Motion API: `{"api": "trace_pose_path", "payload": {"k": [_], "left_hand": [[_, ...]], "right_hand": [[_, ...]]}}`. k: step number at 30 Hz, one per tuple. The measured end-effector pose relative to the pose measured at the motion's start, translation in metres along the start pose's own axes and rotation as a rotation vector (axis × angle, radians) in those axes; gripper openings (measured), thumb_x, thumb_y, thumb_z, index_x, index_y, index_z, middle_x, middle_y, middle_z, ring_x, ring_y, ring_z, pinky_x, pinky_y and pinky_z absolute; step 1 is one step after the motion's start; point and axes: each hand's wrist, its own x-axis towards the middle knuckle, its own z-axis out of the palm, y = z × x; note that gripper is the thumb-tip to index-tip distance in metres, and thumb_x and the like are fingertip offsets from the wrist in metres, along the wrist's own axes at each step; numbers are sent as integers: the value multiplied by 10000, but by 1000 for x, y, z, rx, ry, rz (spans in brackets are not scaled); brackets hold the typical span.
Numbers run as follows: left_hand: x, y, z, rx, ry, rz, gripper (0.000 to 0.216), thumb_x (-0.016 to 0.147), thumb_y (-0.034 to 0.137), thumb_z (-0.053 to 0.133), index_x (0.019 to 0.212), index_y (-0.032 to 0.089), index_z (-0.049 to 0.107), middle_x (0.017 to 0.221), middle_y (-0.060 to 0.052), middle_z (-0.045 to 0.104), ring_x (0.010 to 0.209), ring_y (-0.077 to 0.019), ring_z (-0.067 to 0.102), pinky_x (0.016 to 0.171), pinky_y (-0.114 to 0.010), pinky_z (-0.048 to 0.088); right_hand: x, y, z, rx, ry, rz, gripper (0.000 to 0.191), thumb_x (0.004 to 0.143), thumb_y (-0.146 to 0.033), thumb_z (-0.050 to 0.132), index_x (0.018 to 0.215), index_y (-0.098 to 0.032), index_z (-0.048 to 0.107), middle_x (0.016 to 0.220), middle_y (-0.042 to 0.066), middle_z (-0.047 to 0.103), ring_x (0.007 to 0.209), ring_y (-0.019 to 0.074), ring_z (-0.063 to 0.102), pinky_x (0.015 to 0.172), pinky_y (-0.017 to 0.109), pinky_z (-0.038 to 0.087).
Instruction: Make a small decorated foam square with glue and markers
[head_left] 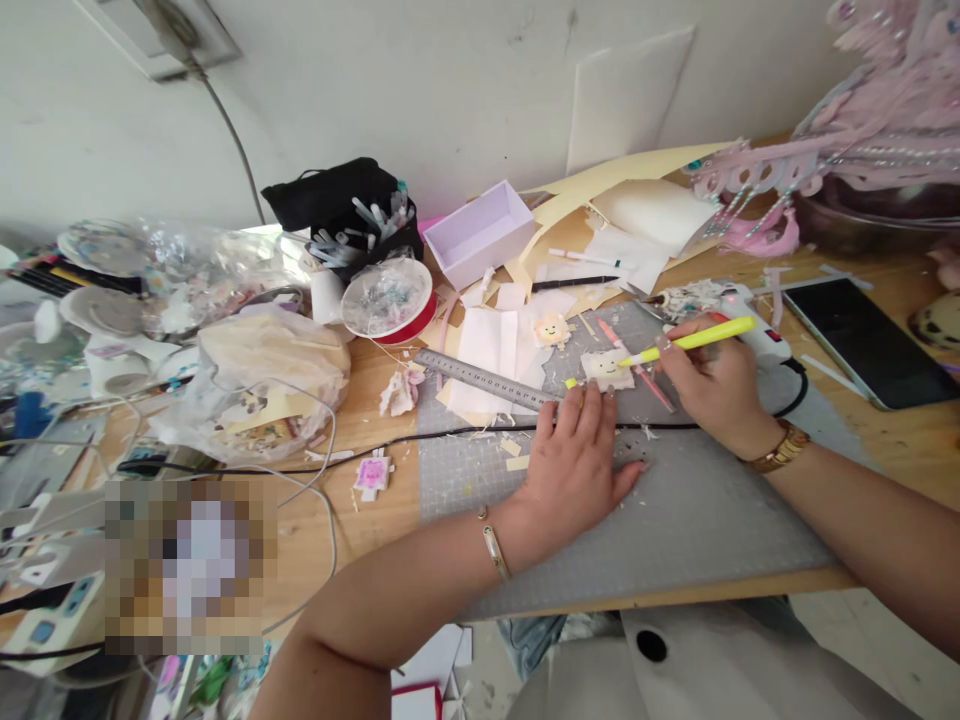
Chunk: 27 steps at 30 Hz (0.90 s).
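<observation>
The right hand pinches a yellow marker between thumb and fingers, its tip at the right side of a small pale paper piece with a smiling face on it; whether the tip touches is too small to tell. The left hand lies palm down with its fingers stretched out, fingertips at the lower edge of the piece, gripping nothing.

The piece lies on the grey cutting mat, just right of the metal ruler, and a pink pen lies beside its right end. It looks light and rather thin, likely to slide or crease under a hard stroke, so light fingertip pressure near an edge, clear of the face, should suit it. To lift it, pinch opposite edges. The marker seems light, stiff and smooth; a hold low on the barrel should steer it best.
</observation>
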Motion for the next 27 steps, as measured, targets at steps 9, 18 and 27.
{"api": "trace_pose_path", "payload": {"k": [9,18,27], "left_hand": [[0,0,0,-12,-14,0,737,995,610,349,1482,68,455,1527,-181,483,1366,-336,447,1093,-479,394],[-1,0,3,1,18,-7,725,998,611,339,1477,83,472,1525,-160,496,1357,-324,454,1093,-469,389],[-1,0,2,-3,10,-7,729,998,609,334,1483,81,465,1531,-164,488,1360,-328,449,1087,-475,393]], "right_hand": [[2,-1,-2,-3,12,-10,132,833,-369,600,768,-257,568,603,-12,599,543,196,570,582,352,430],[3,-1,-5,-53,15,-82,120,855,-358,607,785,-266,577,626,5,626,564,213,589,572,357,439],[3,-9,-7,-102,-3,-146,135,823,-341,590,722,-255,568,538,-11,573,457,164,472,484,319,359]]}}
